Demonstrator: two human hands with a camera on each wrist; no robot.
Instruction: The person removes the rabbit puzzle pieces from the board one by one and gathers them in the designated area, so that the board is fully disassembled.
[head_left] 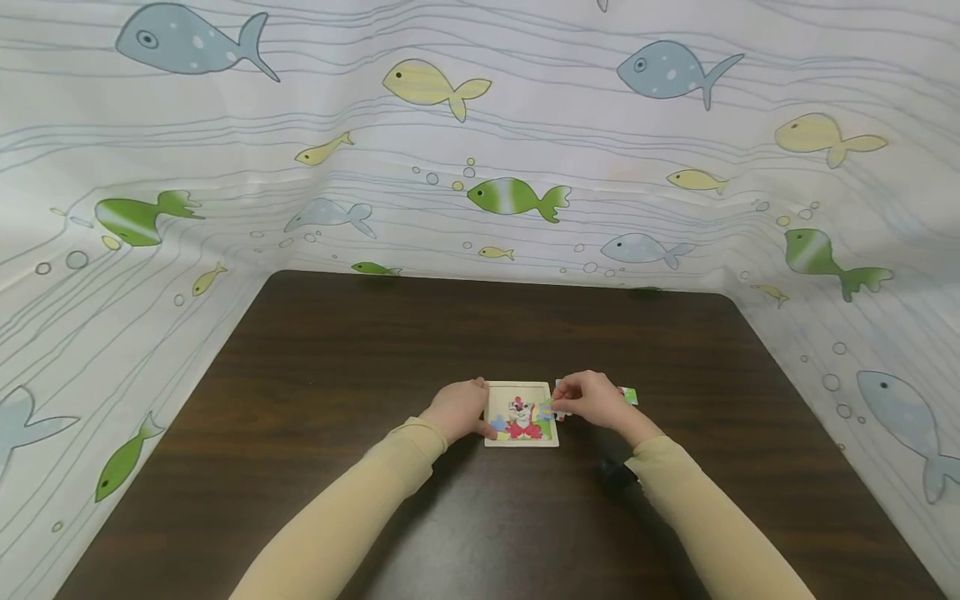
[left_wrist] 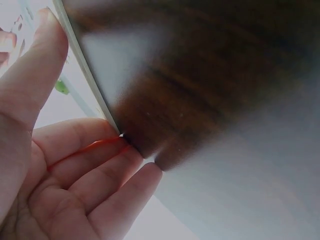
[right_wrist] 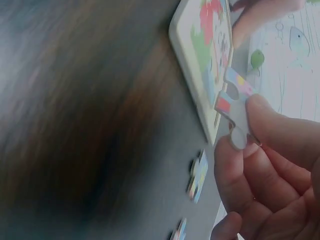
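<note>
Cream sleeves [head_left: 337, 508] are stretching up from the bottom edge, nearest us. Just left of lower centre, our left hand [head_left: 459, 408] is gripping a puzzle tray [head_left: 521, 443] by its left rim, thumb on top. That tray is lying just right of centre, showing a partly filled animal picture. At its right edge, our right hand [head_left: 596, 400] is pinching a jigsaw piece [right_wrist: 241, 116] between thumb and fingers; farther right, loose pieces [head_left: 630, 396] are lying on the dark table [head_left: 225, 433].

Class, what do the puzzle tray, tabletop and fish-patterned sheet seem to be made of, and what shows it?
Puzzle tray: probably smooth wood or fibreboard, from its pale, plain rim.
Tabletop: wood or laminate, slightly glossy; dark grain streaks and a sheen show.
Fish-patterned sheet: matte fabric or plastic, unclear which; it bends softly.
</note>
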